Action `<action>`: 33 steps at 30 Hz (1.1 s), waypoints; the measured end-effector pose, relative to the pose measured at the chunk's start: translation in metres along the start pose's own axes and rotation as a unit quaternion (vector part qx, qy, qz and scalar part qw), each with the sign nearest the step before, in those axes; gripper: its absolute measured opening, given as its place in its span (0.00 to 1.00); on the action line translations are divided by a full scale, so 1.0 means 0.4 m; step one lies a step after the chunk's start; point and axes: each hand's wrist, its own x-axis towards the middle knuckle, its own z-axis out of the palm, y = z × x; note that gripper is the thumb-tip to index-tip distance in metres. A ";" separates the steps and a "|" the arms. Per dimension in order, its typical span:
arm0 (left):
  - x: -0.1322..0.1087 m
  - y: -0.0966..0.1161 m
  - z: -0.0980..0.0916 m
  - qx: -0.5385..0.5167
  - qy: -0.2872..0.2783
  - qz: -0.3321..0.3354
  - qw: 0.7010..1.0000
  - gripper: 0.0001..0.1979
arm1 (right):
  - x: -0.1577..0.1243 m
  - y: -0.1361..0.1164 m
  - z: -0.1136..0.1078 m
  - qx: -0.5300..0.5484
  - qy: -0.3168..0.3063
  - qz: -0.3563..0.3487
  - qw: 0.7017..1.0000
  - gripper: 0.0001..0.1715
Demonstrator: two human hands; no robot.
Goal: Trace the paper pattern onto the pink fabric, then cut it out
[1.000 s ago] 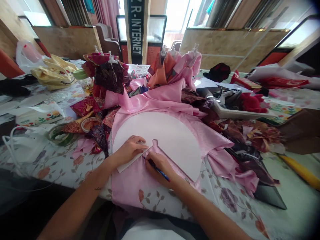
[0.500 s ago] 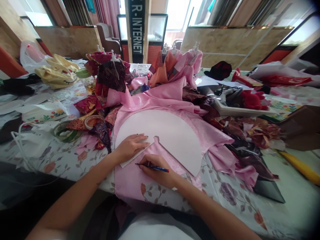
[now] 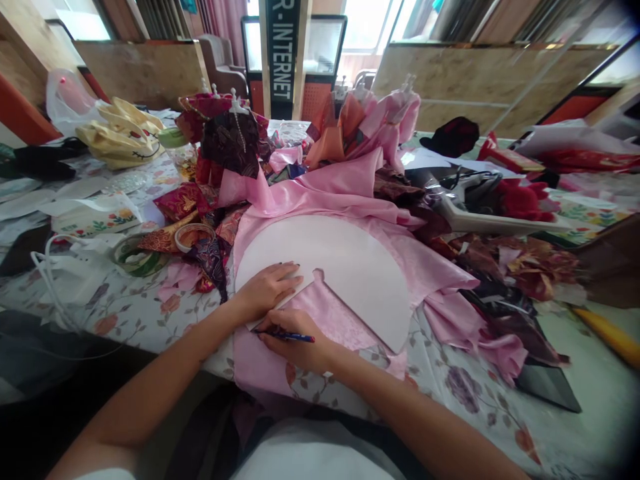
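Observation:
A white, nearly semicircular template (image 3: 345,260) with a small notch lies flat on pink satin fabric (image 3: 265,357). My left hand (image 3: 267,287) rests on the template's left part, fingers stretched out over it and pressing it down. My right hand (image 3: 295,340) is closed round a dark blue pen (image 3: 295,337) with a red end. Its tip is at the template's lower left corner, over the pink fabric. More of the pink satin is bunched behind the template and trails off to the right.
Rolls of tape (image 3: 137,253) and a white power strip (image 3: 85,267) lie to the left. Behind stand small dressed mannequins (image 3: 233,143), near a yellow bag (image 3: 120,137). A white tray (image 3: 490,217) and brown fabric scraps (image 3: 530,263) sit at the right on the floral tablecloth (image 3: 450,413).
My right hand has moved left with the pen along the template's lower edge to its corner. The left hand stays on the template. The view has shifted slightly.

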 end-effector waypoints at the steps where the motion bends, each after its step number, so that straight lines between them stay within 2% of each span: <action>1: 0.000 0.000 0.000 0.004 0.000 0.001 1.000 0.17 | 0.001 -0.001 0.001 -0.002 0.002 0.002 1.000 0.05; 4: 0.001 0.004 -0.006 0.016 -0.004 0.004 1.000 0.17 | 0.000 -0.006 -0.006 -0.007 0.016 0.010 1.000 0.07; 12: 0.002 0.020 -0.030 0.019 -0.022 -0.003 1.000 0.17 | -0.017 -0.003 -0.075 -0.025 0.083 0.044 0.995 0.07; 19: 0.001 0.014 -0.014 0.016 -0.011 -0.004 1.000 0.17 | -0.014 -0.022 -0.006 -0.004 0.034 0.034 0.999 0.06; 23: 0.001 0.012 -0.014 0.014 -0.010 0.000 1.000 0.17 | -0.005 -0.019 0.008 -0.008 0.046 0.035 0.998 0.06; 30: 0.001 0.021 -0.028 0.004 -0.009 0.000 1.000 0.17 | -0.018 0.016 -0.083 -0.042 0.140 0.071 0.987 0.06; 33: 0.002 0.023 -0.029 0.004 -0.007 -0.005 1.000 0.17 | -0.023 0.018 -0.098 -0.053 0.162 0.080 0.982 0.07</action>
